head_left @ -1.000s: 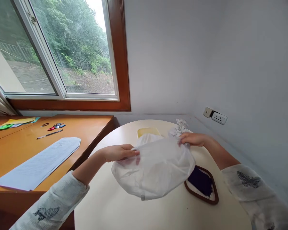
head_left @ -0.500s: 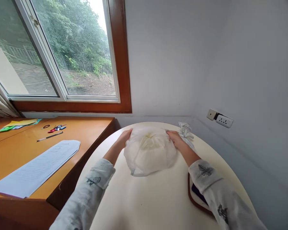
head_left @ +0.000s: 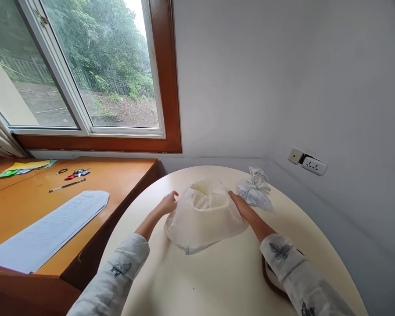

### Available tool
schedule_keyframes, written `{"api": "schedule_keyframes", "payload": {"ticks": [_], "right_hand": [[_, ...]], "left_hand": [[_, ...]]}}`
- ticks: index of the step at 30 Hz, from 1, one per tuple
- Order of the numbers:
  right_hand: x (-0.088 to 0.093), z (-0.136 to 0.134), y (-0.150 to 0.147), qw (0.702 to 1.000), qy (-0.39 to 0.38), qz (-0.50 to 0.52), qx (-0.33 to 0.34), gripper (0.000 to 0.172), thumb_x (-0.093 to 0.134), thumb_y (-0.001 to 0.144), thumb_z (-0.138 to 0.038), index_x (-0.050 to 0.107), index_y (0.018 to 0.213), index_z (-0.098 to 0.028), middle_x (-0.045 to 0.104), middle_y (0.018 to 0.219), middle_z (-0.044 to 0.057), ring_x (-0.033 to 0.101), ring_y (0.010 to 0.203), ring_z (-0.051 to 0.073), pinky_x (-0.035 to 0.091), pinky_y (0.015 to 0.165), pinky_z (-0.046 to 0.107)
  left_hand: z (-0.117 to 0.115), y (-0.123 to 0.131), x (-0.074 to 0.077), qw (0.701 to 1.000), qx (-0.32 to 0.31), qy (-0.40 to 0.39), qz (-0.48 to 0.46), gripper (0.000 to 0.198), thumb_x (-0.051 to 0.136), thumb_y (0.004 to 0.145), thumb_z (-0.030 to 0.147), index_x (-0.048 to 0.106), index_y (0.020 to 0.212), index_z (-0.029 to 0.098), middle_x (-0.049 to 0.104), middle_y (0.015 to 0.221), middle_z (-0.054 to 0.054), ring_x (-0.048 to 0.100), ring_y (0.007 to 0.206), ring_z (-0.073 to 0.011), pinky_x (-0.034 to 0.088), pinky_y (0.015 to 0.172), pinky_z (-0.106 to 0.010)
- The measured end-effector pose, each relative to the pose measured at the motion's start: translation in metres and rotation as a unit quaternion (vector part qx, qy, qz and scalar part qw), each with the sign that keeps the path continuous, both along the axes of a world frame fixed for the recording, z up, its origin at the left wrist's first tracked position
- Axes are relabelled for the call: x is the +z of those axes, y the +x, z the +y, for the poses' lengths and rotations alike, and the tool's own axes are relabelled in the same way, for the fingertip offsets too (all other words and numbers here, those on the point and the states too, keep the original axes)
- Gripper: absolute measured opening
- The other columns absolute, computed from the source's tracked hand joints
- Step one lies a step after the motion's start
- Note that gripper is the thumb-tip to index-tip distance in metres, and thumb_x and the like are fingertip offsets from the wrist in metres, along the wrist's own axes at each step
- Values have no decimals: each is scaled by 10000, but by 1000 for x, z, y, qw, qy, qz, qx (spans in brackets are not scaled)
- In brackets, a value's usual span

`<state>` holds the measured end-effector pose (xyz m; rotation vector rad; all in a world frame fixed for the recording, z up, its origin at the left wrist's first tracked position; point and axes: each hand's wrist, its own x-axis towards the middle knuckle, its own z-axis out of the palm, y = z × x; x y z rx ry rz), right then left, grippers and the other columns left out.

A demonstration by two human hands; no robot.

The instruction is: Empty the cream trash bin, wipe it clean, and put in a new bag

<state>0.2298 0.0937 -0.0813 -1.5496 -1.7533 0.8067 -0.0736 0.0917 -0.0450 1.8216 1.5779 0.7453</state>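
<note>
A thin white cloth point(head_left: 204, 219) lies draped over a pale yellow container on the round cream table point(head_left: 217, 281). My left hand point(head_left: 169, 204) presses against the cloth's left side, fingers curled at its edge. On the right side, my right hand point(head_left: 238, 202) rests flat along the cloth. A small knotted white bundle point(head_left: 255, 191) sits just behind my right hand, apart from it.
A brown-rimmed tray point(head_left: 271, 281) shows partly under my right sleeve. To the left stands an orange desk point(head_left: 29, 206) with white papers point(head_left: 49, 228), a pen point(head_left: 67, 184) and small coloured items. A wall socket point(head_left: 312, 164) is at the right, a window behind.
A second ago I held the cloth up in the air near me. It has since been laid over the yellow container farther back, and both hands now rest at its sides.
</note>
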Motion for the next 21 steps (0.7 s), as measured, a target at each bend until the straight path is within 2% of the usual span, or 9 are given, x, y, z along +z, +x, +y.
{"api": "schedule_keyframes", "payload": {"ticks": [2, 4, 6, 8, 10, 12, 16, 19, 21], "right_hand": [[12, 0, 3, 998, 38, -11, -47, 325, 573, 686, -249, 547, 1004, -184, 616, 974, 116, 548, 968, 279, 391, 827, 402], [27, -5, 2, 993, 91, -11, -78, 365, 501, 740, -247, 498, 1100, -187, 565, 1107, 131, 509, 1059, 263, 358, 897, 408], [41, -16, -3, 986, 148, -3, -81, 342, 406, 802, -241, 483, 1134, -218, 513, 1216, 98, 454, 1149, 213, 322, 962, 370], [50, -32, -11, 975, 219, -6, -34, 312, 372, 833, -233, 519, 1108, -241, 501, 1256, 60, 411, 1206, 179, 296, 1000, 346], [55, -49, -19, 957, 282, -34, 56, 273, 378, 849, -217, 571, 1039, -242, 566, 1187, 47, 424, 1206, 175, 287, 1012, 366], [57, -66, -22, 934, 322, -85, 130, 245, 375, 858, -188, 601, 943, -225, 641, 1039, 47, 467, 1171, 180, 281, 1009, 398], [73, -96, -20, 900, 354, -207, 148, 233, 387, 852, -161, 568, 707, -181, 638, 718, 30, 580, 971, 181, 279, 986, 410], [96, -113, -27, 898, 325, -251, 157, 257, 379, 858, -181, 533, 653, -171, 594, 630, 6, 570, 690, 127, 386, 832, 320], [107, -117, -38, 910, 254, -275, 178, 267, 355, 864, -189, 535, 667, -171, 588, 627, 1, 514, 587, 104, 400, 638, 248]], "left_hand": [[-6, 0, 20, 998, 7, 66, 5, 333, 507, 822, 358, 499, 1100, 174, 540, 1133, -113, 495, 1078, -287, 378, 927, -459], [-20, 8, 43, 991, -33, 132, 10, 350, 455, 838, 408, 477, 1128, 213, 510, 1199, -93, 434, 1165, -256, 313, 1000, -413], [-39, 22, 62, 972, -144, 182, 38, 408, 541, 779, 455, 506, 1125, 243, 539, 1189, -71, 456, 1143, -244, 275, 1030, -384], [-55, 37, 72, 952, -222, 197, 69, 516, 681, 639, 499, 555, 1082, 265, 590, 1131, -36, 498, 1097, -238, 200, 1070, -362], [-64, 49, 73, 912, -300, 227, 163, 449, 638, 677, 533, 593, 1008, 233, 645, 990, -44, 560, 982, -230, 192, 1057, -389], [-68, 55, 67, 869, -337, 259, 255, 306, 547, 781, 492, 619, 824, 198, 658, 775, -40, 584, 838, -211, 268, 986, -392], [-77, 58, 52, 798, -357, 351, 334, 256, 526, 831, 359, 534, 649, 180, 608, 611, -23, 537, 707, -185, 361, 811, -325], [-93, 65, 44, 749, -380, 412, 352, 184, 527, 825, 256, 504, 661, 177, 604, 622, -18, 512, 659, -170, 359, 741, -306], [-105, 73, 39, 723, -386, 443, 364, 155, 502, 807, 145, 494, 654, 173, 596, 616, -20, 499, 633, -163, 351, 704, -303]]}}
